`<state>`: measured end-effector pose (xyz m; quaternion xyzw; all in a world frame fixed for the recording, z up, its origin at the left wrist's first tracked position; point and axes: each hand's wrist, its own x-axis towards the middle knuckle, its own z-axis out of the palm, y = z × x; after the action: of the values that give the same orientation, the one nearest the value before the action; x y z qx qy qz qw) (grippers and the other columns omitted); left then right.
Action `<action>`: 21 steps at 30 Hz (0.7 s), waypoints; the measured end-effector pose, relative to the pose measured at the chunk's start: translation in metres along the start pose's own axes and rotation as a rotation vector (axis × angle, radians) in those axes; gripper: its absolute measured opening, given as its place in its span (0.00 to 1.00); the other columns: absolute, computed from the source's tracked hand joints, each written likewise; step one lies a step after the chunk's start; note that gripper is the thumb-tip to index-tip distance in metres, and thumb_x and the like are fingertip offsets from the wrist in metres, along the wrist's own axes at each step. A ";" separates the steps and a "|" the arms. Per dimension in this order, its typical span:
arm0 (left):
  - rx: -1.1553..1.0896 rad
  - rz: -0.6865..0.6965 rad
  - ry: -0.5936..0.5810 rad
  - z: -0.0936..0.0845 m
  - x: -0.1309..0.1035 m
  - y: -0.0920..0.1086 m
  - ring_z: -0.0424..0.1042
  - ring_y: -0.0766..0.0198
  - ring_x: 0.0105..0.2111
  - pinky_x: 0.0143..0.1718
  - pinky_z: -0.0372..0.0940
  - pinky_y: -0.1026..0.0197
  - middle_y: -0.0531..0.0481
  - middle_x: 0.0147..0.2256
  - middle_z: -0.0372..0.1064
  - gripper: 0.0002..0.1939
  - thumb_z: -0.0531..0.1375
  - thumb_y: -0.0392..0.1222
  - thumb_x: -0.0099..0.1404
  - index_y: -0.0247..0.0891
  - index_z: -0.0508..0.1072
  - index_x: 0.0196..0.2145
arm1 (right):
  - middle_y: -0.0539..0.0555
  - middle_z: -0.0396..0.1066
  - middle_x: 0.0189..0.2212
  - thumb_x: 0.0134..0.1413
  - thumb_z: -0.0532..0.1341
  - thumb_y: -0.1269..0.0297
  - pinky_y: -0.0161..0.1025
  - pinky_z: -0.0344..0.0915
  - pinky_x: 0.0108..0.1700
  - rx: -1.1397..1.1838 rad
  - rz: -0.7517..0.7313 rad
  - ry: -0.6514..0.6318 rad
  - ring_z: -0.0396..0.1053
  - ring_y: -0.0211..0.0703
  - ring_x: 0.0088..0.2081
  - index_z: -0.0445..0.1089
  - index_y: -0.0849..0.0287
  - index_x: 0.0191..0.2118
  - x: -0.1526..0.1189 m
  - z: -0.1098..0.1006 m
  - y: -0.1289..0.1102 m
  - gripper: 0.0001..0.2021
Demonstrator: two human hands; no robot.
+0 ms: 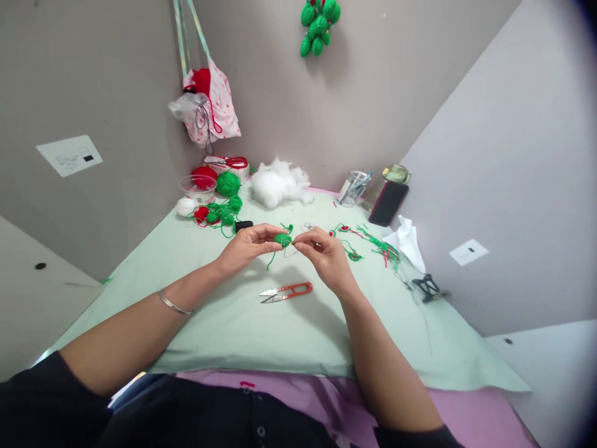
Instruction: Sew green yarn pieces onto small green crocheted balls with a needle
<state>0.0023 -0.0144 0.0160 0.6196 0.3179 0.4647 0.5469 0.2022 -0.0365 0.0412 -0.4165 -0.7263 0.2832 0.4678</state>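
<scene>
Since I judge the green crocheted piece (282,240) light, soft and grippy, I'd pinch its rounded sides gently, as my left fingers (268,231) do above the worktop (224,336); my right fingers (306,237) clasp something too small to identify beside it.

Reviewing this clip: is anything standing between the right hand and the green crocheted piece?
Nothing visible blocks it. The left hand holds the green crocheted piece; the right hand is close beside it, pinching a thin item too small to identify. The orange-handled snips lie nearer the person, outside that gap.
</scene>
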 end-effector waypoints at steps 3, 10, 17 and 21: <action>-0.007 -0.013 -0.010 0.001 -0.001 0.001 0.71 0.59 0.43 0.50 0.64 0.53 0.46 0.43 0.74 0.20 0.68 0.46 0.55 0.37 0.76 0.44 | 0.49 0.62 0.26 0.53 0.64 0.66 0.37 0.56 0.33 0.052 0.024 -0.022 0.58 0.37 0.29 0.74 0.57 0.31 0.001 0.000 0.002 0.03; 0.046 0.001 0.010 0.003 -0.002 0.003 0.72 0.58 0.44 0.50 0.64 0.53 0.45 0.44 0.74 0.20 0.67 0.47 0.56 0.37 0.76 0.45 | 0.49 0.60 0.26 0.56 0.62 0.65 0.37 0.57 0.34 -0.077 -0.040 0.012 0.58 0.37 0.29 0.75 0.55 0.33 0.000 0.000 0.000 0.04; 0.042 -0.010 -0.006 0.000 -0.001 0.003 0.73 0.57 0.44 0.52 0.64 0.53 0.45 0.46 0.74 0.22 0.67 0.47 0.56 0.38 0.76 0.47 | 0.49 0.59 0.26 0.58 0.59 0.70 0.37 0.56 0.33 -0.211 -0.046 -0.049 0.59 0.38 0.29 0.77 0.53 0.38 -0.001 -0.008 -0.004 0.08; 0.056 -0.060 -0.032 -0.003 0.000 0.000 0.73 0.57 0.44 0.51 0.64 0.53 0.45 0.45 0.75 0.22 0.67 0.47 0.55 0.38 0.76 0.47 | 0.50 0.62 0.27 0.58 0.60 0.69 0.37 0.56 0.33 -0.254 -0.064 -0.055 0.60 0.38 0.30 0.76 0.53 0.36 -0.002 -0.008 -0.002 0.07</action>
<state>-0.0004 -0.0136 0.0159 0.6325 0.3403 0.4290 0.5479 0.2091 -0.0393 0.0453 -0.4408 -0.7819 0.1853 0.4001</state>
